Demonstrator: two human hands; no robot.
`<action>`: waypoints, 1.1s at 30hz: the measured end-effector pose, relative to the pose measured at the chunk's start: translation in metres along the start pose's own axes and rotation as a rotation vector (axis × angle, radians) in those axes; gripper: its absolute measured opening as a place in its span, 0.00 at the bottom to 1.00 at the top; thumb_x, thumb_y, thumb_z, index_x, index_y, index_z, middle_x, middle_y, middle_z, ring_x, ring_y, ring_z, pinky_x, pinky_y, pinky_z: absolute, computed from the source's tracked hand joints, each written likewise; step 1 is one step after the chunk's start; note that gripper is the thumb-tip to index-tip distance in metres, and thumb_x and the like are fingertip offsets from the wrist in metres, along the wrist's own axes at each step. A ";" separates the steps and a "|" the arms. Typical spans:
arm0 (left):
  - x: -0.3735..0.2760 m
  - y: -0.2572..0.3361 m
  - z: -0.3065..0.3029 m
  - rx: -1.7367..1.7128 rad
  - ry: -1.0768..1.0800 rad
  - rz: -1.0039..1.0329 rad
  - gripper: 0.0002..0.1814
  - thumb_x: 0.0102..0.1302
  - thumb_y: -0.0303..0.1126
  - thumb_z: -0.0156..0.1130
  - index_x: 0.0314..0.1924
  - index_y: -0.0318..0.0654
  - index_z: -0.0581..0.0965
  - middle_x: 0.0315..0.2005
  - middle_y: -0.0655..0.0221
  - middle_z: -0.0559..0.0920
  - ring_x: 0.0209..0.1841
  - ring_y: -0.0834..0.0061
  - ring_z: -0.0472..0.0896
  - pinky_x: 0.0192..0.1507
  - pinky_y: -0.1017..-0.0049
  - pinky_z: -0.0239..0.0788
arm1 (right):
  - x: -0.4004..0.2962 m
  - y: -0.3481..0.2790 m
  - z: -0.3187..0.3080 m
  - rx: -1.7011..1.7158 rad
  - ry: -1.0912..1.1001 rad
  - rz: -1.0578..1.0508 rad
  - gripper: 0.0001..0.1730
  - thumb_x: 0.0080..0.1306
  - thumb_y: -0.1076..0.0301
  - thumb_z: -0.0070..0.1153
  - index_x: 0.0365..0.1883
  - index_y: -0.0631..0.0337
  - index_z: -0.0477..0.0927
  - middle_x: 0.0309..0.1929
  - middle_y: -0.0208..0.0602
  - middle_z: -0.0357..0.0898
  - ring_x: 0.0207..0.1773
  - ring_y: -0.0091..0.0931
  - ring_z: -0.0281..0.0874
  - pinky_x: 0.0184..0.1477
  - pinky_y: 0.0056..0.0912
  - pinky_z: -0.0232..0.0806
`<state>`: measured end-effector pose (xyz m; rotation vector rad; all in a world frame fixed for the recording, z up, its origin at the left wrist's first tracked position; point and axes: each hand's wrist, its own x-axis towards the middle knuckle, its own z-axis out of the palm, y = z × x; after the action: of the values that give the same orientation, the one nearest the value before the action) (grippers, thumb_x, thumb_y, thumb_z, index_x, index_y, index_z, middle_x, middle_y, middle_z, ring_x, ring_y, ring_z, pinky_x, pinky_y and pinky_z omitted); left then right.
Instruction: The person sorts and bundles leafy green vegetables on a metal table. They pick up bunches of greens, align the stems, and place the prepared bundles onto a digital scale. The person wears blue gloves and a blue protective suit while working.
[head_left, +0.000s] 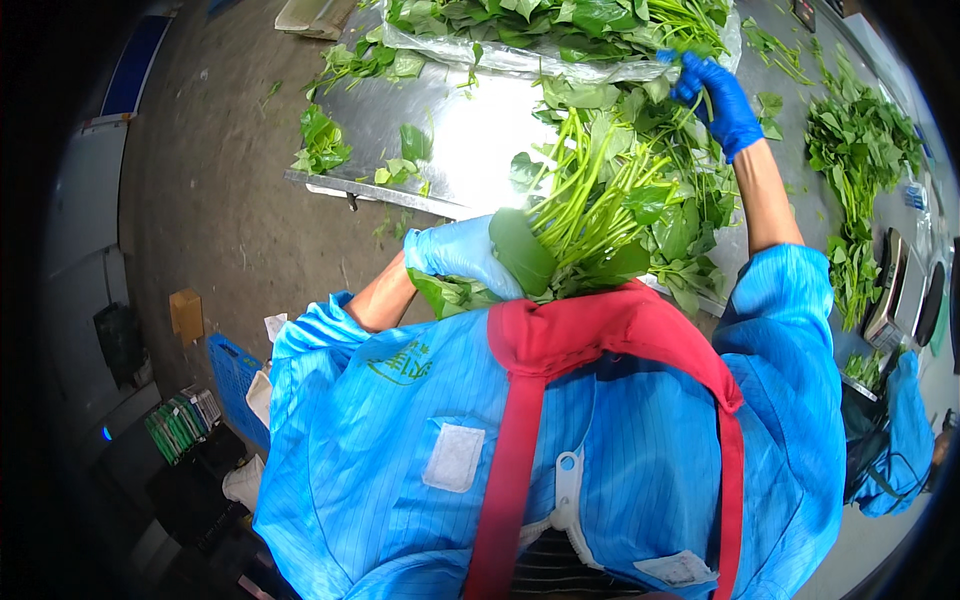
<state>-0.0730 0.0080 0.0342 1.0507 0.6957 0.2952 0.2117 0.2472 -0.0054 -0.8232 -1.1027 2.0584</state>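
My left hand (463, 251), in a pale blue glove, holds a thick bunch of leafy greens (592, 195) against my front. Its pale green stems fan up and to the right, and broad leaves partly cover my fingers. Farther forward on the right, my right hand (716, 101) wears a dark blue glove, its fingers curled around a thin green stem (703, 105). Just beyond it lies a clear plastic bag (525, 60) spread beneath a large heap of greens (570, 22). Loose leafy stems (690, 217) lie on the metal table (457, 135) under my right forearm.
Leaf scraps (322, 142) lie at the table's left edge. On the right stretches another row of greens (847, 172), with a weighing scale (892, 292) nearby. A person in a blue garment (892, 450) is at lower right. A blue plastic crate (236, 386) stands on the floor at left.
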 end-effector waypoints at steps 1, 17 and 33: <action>0.002 -0.005 -0.003 0.024 -0.016 0.003 0.38 0.36 0.25 0.72 0.52 0.33 0.69 0.44 0.66 0.77 0.44 0.80 0.72 0.47 0.75 0.66 | 0.008 0.023 -0.023 -0.425 0.095 0.038 0.11 0.63 0.61 0.49 0.28 0.59 0.76 0.23 0.28 0.75 0.24 0.19 0.69 0.34 0.19 0.66; 0.009 0.007 -0.002 0.106 -0.182 -0.073 0.36 0.40 0.26 0.71 0.53 0.33 0.69 0.45 0.64 0.77 0.45 0.80 0.73 0.48 0.75 0.66 | -0.015 0.018 0.104 0.006 -0.914 0.570 0.51 0.55 0.31 0.41 0.64 0.64 0.51 0.55 0.54 0.66 0.46 0.30 0.74 0.45 0.29 0.70; 0.021 0.022 0.001 0.151 -0.242 -0.119 0.33 0.38 0.24 0.71 0.49 0.32 0.71 0.42 0.64 0.79 0.42 0.81 0.74 0.45 0.77 0.67 | -0.039 0.006 0.131 -0.580 -0.897 0.698 0.10 0.58 0.63 0.58 0.33 0.60 0.78 0.25 0.21 0.75 0.29 0.13 0.68 0.31 0.20 0.63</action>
<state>-0.0543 0.0295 0.0453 1.1613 0.5654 0.0118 0.1321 0.1545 0.0565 -0.5634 -2.2125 2.8561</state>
